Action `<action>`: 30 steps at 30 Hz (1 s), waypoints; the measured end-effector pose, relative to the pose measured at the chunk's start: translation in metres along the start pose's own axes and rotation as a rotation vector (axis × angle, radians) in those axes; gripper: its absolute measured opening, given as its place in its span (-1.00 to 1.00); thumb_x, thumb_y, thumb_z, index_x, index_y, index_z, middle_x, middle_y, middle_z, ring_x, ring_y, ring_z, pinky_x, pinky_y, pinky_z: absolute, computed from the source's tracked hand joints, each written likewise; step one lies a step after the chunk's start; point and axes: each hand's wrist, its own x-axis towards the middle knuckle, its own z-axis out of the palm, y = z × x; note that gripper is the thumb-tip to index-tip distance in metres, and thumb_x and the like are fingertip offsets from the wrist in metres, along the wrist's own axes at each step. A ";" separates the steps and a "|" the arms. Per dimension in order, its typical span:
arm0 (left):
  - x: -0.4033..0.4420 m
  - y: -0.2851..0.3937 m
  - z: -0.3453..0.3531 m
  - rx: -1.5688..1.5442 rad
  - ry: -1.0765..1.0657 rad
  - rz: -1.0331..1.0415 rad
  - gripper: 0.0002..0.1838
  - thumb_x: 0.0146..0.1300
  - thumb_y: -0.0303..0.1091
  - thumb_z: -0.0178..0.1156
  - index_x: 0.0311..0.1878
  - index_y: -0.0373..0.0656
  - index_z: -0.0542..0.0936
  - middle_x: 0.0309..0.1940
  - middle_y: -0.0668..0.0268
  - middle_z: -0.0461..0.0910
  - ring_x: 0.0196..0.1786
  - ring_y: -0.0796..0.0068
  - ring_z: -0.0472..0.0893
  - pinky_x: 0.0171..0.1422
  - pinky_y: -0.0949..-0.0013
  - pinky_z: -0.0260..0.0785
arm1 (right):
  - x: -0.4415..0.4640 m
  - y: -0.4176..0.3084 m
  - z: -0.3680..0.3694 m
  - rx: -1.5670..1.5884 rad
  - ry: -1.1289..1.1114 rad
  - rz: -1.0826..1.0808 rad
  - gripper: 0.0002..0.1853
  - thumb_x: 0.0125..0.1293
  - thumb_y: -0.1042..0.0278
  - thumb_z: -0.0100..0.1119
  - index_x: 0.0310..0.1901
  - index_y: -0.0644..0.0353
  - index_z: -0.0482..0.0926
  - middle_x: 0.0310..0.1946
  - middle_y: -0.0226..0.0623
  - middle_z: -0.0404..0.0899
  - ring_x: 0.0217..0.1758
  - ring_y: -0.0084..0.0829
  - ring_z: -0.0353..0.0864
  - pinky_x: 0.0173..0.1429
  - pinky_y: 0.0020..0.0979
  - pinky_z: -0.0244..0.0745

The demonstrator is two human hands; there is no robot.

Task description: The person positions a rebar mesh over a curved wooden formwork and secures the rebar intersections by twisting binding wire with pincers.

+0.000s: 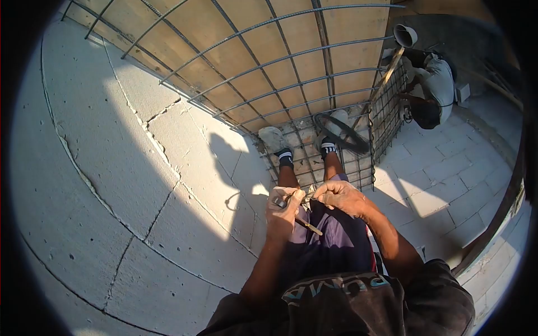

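Both of my hands meet in front of my thighs. My left hand point(284, 207) is closed around a slim tool whose wooden-looking handle point(309, 226) points down to the right. Fingertips of my right hand point(341, 197) are pinched close to the left fingers, at a small pale piece point(307, 200) between the hands; what exactly they pinch is too small to make out. Below my hands are my dark shorts point(330, 241). A coil of dark wire point(358, 143) lies by my right foot, on the rebar mesh.
A rebar grid point(288, 56) stands before a wooden panel point(263, 92) ahead. Block wall point(168, 224) fills the left side. At the upper right a person point(437, 89) crouches near a mesh cage point(388, 120). A wooden stick point(386, 75) leans there beside a white cup-shaped object point(405, 36).
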 end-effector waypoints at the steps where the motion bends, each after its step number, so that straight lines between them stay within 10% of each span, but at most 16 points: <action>1: 0.005 -0.002 -0.004 -0.078 0.031 0.022 -0.84 0.37 -0.41 0.33 -0.11 -0.17 0.53 -0.28 0.29 0.68 -0.48 0.76 0.43 -0.41 0.64 0.29 | 0.006 -0.007 0.005 -0.111 0.051 0.000 -0.81 0.43 0.29 0.17 -0.12 0.20 0.67 -0.43 -0.48 0.55 -0.40 -0.62 0.47 -0.28 -0.52 0.37; 13: 0.091 -0.034 -0.091 -0.001 0.175 0.073 -0.52 0.25 -0.30 0.42 0.18 -0.23 0.55 -0.07 0.36 0.61 -0.25 0.72 0.51 -0.32 0.60 0.31 | 0.103 -0.087 0.041 -0.693 0.478 -0.326 -0.70 0.40 0.22 0.12 0.00 0.24 0.62 -0.41 -0.25 0.62 -0.33 -0.47 0.64 -0.18 -0.33 0.53; 19: 0.187 0.010 -0.127 -0.311 0.368 0.208 -0.41 0.28 -0.34 0.37 0.30 -0.41 0.44 -0.05 0.22 0.62 -0.30 0.66 0.50 -0.37 0.58 0.29 | 0.205 -0.180 0.075 -0.993 0.643 -0.419 -0.67 0.39 0.21 0.00 0.04 0.11 0.65 -0.06 -0.02 0.70 0.06 0.05 0.66 0.19 -0.07 0.52; 30: 0.312 0.062 -0.135 -0.363 0.429 0.299 -0.30 0.22 -0.32 0.38 0.40 -0.29 0.38 0.06 0.17 0.50 -0.10 0.46 0.54 -0.08 0.40 0.45 | 0.303 -0.248 0.110 -1.437 0.725 -0.482 -0.67 0.31 0.38 0.06 0.09 0.07 0.61 -0.09 -0.10 0.72 0.03 -0.03 0.70 0.11 -0.11 0.59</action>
